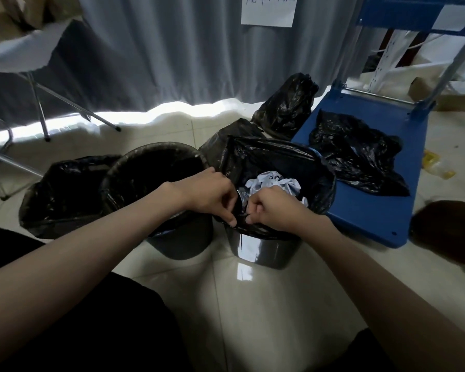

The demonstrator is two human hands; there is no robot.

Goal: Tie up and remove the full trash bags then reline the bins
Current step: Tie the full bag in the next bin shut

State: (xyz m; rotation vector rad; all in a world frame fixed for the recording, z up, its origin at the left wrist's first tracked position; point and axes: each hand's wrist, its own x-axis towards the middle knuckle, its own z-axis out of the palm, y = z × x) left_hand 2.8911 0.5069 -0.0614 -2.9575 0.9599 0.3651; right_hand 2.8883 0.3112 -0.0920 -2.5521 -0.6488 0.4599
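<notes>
A grey bin (pixel 263 251) stands in front of me with a black trash bag (pixel 287 159) in it. Crumpled white paper (pixel 274 182) lies inside the bag. My left hand (pixel 210 194) and my right hand (pixel 273 208) both pinch the near edge of that bag at the bin's rim, fingertips close together. To the left stands a second bin (pixel 180 237) lined with a black bag (pixel 156 167) that looks dark inside. Further left a full black bag (pixel 65 191) sits on the floor.
A blue flat cart (pixel 365 208) stands at the right with a loose black bag (pixel 357 154) on it. Two more black bags (pixel 287 106) sit behind the bins. A folding table's metal legs (pixel 40 111) are at the left, grey curtain (pixel 172 49) behind.
</notes>
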